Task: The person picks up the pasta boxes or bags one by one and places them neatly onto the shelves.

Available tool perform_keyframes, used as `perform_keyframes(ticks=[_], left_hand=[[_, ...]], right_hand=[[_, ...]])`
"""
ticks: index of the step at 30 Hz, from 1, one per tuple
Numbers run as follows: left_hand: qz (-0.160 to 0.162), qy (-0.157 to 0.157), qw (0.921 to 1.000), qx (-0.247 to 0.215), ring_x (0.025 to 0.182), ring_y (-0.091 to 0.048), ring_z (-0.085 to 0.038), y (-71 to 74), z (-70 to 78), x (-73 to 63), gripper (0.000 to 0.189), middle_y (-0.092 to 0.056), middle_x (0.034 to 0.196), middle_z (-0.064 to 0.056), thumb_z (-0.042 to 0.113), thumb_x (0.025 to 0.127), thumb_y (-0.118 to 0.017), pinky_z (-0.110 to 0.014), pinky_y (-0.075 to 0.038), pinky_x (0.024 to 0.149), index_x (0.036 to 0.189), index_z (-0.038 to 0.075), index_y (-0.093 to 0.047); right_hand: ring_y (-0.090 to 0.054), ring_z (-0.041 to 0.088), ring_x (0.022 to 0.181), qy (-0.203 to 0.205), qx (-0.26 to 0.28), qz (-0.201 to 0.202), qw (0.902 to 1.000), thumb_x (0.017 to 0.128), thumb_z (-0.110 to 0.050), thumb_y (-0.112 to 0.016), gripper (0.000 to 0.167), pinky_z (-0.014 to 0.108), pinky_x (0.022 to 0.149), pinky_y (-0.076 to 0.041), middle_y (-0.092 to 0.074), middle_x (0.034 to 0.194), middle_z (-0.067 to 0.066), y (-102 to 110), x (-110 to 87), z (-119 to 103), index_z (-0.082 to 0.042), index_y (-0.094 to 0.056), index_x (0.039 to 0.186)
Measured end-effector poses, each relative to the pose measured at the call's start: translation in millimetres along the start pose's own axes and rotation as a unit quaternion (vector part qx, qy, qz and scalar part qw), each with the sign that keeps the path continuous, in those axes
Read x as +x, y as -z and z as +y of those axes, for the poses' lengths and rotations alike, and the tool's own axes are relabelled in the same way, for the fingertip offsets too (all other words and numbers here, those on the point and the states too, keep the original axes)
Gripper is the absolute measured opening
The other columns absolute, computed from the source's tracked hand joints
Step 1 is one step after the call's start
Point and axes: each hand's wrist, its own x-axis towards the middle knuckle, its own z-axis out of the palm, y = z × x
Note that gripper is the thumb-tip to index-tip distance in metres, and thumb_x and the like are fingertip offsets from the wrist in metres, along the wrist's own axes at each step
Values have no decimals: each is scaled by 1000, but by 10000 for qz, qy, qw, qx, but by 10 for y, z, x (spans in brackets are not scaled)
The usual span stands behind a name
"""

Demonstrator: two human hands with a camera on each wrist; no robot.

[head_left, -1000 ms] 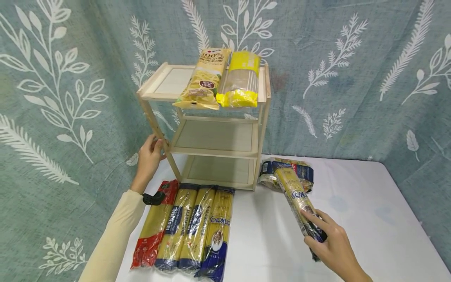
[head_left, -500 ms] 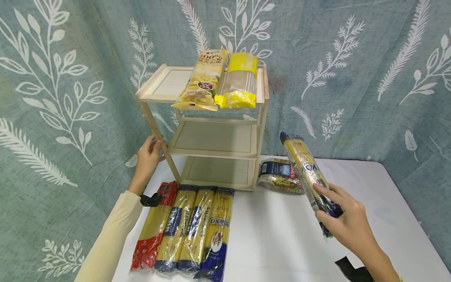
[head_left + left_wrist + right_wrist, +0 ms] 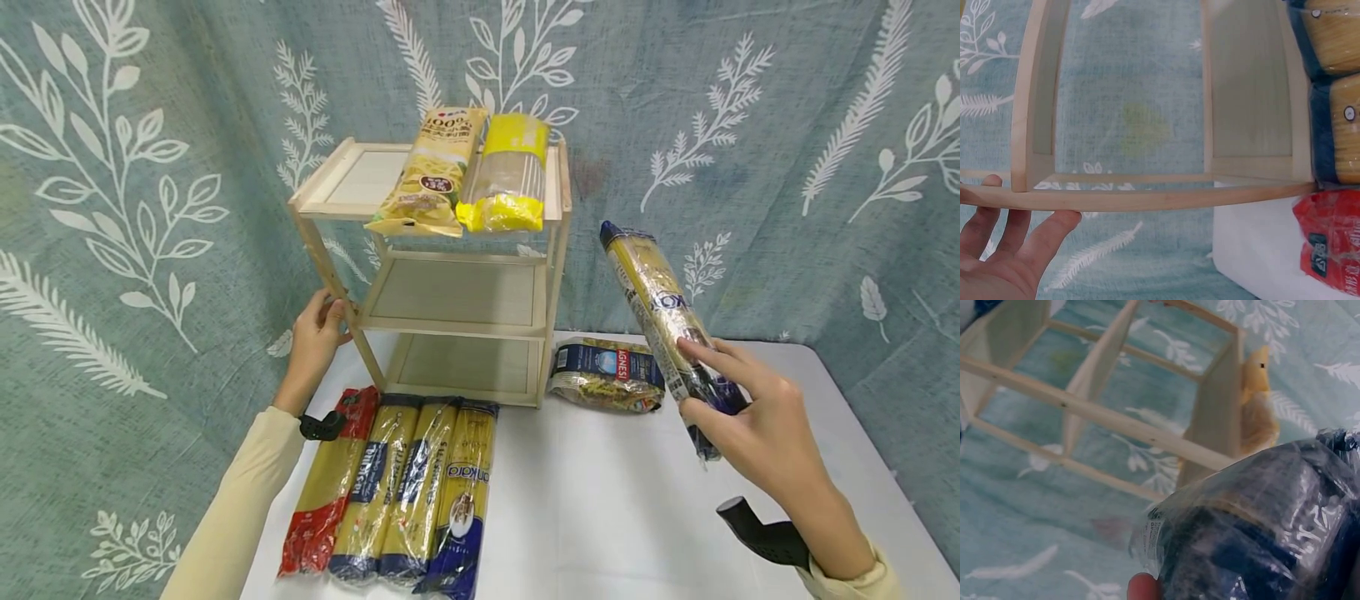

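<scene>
My right hand (image 3: 765, 417) grips a bag of spaghetti (image 3: 656, 296) by its lower end and holds it tilted in the air, right of the wooden shelf rack (image 3: 450, 329). In the right wrist view, the bag's crinkled clear-and-navy end (image 3: 1260, 531) fills the lower right, with one fingertip showing beside it. My left hand (image 3: 315, 337) holds the rack's left front post at middle-shelf height. The left wrist view shows its fingers (image 3: 1041, 240) against the post (image 3: 1147, 199). On the top shelf lie a cream noodle bag (image 3: 438, 167) and a yellow-ended noodle bag (image 3: 510, 171).
In front of the rack lie a red-ended pasta bag (image 3: 326, 483), two navy-ended spaghetti bags (image 3: 375, 492) (image 3: 420, 487) and another spaghetti bag (image 3: 463, 492), side by side. A short pasta bag (image 3: 607, 375) lies right of the rack on the white table (image 3: 585, 500). A patterned curtain (image 3: 720, 150) hangs behind.
My right hand has lifted the spaghetti bag up and slightly right, away from the table. The short pasta bag behind it now shows more fully. My left hand stays on the post.
</scene>
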Motion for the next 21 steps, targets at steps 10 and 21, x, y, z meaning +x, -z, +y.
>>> perform_keyframes(ticks=[10, 21], left_hand=[[-12, -25, 10000, -28, 110, -55, -41, -3, 81, -20, 39, -57, 119, -28, 24, 102, -41, -47, -53, 77, 136, 4, -44], [-29, -2, 10000, 46, 110, -55, -41, -10, 211, -59, 39, -57, 118, -28, 22, 102, -41, -37, -56, 76, 135, 1, -44]], right_hand=[[-62, 38, 95, -12, -42, -114, 9999, 74, 3, -69, 56, 20, 49, -30, -51, 130, 26, 76, 161, -143, -17, -63, 126], [-51, 40, 115, 74, 86, 80, 9999, 71, 5, -70, 58, 15, 63, -32, -55, 128, 22, 152, 295, -289, -19, -65, 124]])
